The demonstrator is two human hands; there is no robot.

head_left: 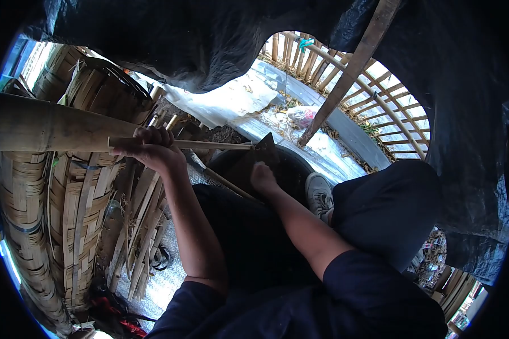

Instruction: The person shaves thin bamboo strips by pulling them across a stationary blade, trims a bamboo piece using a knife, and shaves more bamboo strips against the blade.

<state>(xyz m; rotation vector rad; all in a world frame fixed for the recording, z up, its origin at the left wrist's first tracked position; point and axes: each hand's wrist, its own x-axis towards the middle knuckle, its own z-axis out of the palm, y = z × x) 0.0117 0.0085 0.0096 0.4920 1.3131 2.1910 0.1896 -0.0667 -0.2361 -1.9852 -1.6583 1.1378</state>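
My left hand (154,150) is wrapped around a long, thin bamboo stick (209,145), close to its left end. The stick runs level to the right, and its far tip meets a dark, broad-bladed knife (267,149). Closed in a fist just below the blade is my right hand (264,177); the knife's handle is hidden inside it. Beneath the blade sits a dark round object (294,172), too dim to name. Another thin stick (229,183) slants down below the held one.
A thick bamboo pole (56,125) crosses at the left, by my left hand. Woven bamboo baskets (85,214) stand beneath it, beside loose bamboo strips (144,237). Black plastic sheeting (169,39) hangs overhead, with a slanting wooden post (353,68) and a bamboo fence (387,107) beyond.
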